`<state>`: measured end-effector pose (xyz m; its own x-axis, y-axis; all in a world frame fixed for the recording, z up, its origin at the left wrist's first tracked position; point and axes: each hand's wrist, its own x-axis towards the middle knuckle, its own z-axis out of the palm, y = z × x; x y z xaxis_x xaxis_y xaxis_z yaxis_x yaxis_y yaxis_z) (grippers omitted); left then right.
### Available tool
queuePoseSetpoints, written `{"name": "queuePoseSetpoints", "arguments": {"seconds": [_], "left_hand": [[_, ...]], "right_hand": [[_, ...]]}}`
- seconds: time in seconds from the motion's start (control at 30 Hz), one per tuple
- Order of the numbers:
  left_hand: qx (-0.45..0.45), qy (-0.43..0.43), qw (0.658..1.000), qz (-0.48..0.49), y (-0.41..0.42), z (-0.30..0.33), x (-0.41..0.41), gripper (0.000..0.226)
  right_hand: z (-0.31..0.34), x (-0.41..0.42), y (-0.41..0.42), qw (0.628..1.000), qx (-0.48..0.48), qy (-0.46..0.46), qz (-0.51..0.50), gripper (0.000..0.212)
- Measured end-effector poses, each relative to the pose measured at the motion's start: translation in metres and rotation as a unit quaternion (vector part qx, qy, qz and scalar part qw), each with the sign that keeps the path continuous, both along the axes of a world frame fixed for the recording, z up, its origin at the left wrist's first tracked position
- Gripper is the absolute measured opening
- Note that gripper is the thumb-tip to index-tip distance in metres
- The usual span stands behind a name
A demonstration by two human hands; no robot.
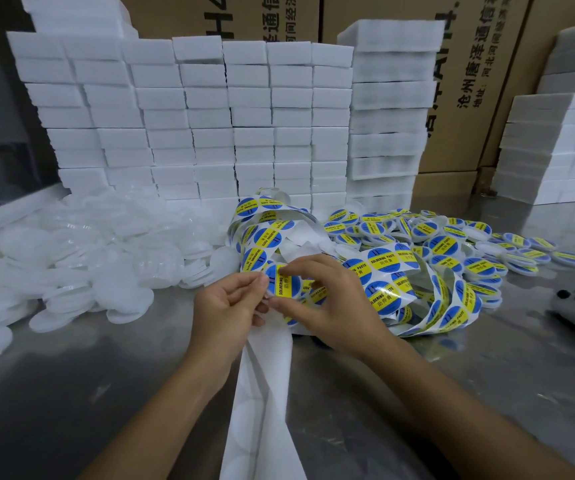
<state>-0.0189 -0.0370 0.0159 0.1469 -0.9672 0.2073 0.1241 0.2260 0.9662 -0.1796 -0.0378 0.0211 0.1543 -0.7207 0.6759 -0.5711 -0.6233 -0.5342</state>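
- The white paper strip (262,393) runs down over the surface (71,393), nearest.
- The left hand (225,306) and right hand (331,306) both pinch a round blue-and-yellow sticker (284,284) above the surface, perhaps against a clear lid.
- Stickered lids (452,237) lie farther right.

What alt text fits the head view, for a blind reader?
The left hand and the right hand pinch a round blue-and-yellow sticker on a white backing strip above a metal table. Plain white lids lie left, labelled lids right.

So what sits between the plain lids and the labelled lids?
Head view: the tangled sticker strip, which the left hand and right hand pinch.
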Motion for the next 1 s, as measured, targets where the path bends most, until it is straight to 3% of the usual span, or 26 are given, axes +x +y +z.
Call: {"name": "queuePoseSetpoints", "arguments": {"seconds": [0.07, 0.13, 0.27, 0.43, 0.67, 0.9, 1.0], "left_hand": [[-0.050, -0.120, 0.989, 0.069, -0.002, -0.005, 0.002, 0.006], [-0.091, -0.259, 0.952, 0.138, -0.002, -0.007, 0.004, 0.008], [-0.024, -0.396, 0.900, 0.181, -0.003, -0.010, 0.008, 0.034], [0.026, -0.406, 0.902, 0.148, -0.006, -0.014, 0.009, 0.032], [-0.007, -0.410, 0.900, 0.149, -0.007, -0.015, 0.010, 0.022], [-0.023, -0.389, 0.908, 0.154, -0.009, -0.017, 0.009, 0.025], [-0.031, -0.377, 0.913, 0.153, -0.010, -0.017, 0.008, 0.028]], "right_hand": [[0.002, -0.004, -0.003, 1.000, 0.005, -0.018, -0.010, 0.028], [0.007, -0.015, -0.008, 0.998, -0.001, -0.052, -0.036, 0.020], [0.026, -0.051, -0.034, 0.988, 0.011, -0.078, -0.137, 0.013], [0.047, -0.097, -0.085, 0.964, 0.086, 0.012, -0.249, 0.024], [0.037, -0.127, -0.134, 0.931, 0.149, 0.074, -0.326, 0.027], [0.030, -0.131, -0.156, 0.911, 0.244, 0.145, -0.301, 0.025], [0.034, -0.128, -0.152, 0.919, 0.220, 0.131, -0.299, 0.024]]}}
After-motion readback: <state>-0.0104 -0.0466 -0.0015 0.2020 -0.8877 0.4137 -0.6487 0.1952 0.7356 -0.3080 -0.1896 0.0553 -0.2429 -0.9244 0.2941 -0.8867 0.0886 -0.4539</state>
